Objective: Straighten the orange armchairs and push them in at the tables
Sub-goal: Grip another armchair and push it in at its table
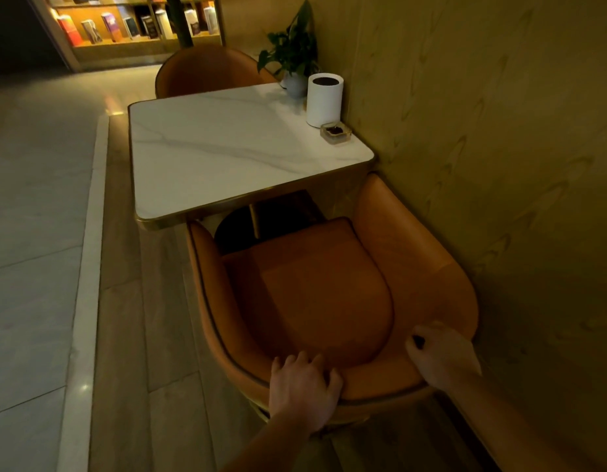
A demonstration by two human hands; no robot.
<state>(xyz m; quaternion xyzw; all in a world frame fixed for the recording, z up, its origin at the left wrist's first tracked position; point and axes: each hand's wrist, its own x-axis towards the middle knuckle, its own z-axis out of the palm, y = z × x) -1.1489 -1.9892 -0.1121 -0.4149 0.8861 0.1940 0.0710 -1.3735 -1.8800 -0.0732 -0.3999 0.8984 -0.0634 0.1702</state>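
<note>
Left hand (304, 386): fingers curled over back rim of near armchair (322, 294), gripping. Right hand (441, 356): grips the same rim, nearer the wall (499, 131). Chair faces the marble table (227, 148), seat not under it, angled toward the wall. 2nd armchair (210, 73) at far side.

Near armchair (329, 294): plain burnt orange, dark piping along the rim.
Far armchair (210, 71): matching orange, at the worktop's far edge.
Worktop (227, 144): white marble pattern, grey veins, gold-toned edge band.
Canister (324, 100): white with a dark top, far right corner of the worktop.
Plant (292, 46): green leaves, pale grey pot.
Wall (482, 114): yellow-tan wood grain.
Floor (125, 301): tan planks beside pale tiles.
Bookshelf (135, 25): amber-lit, multicoloured covers.
</note>
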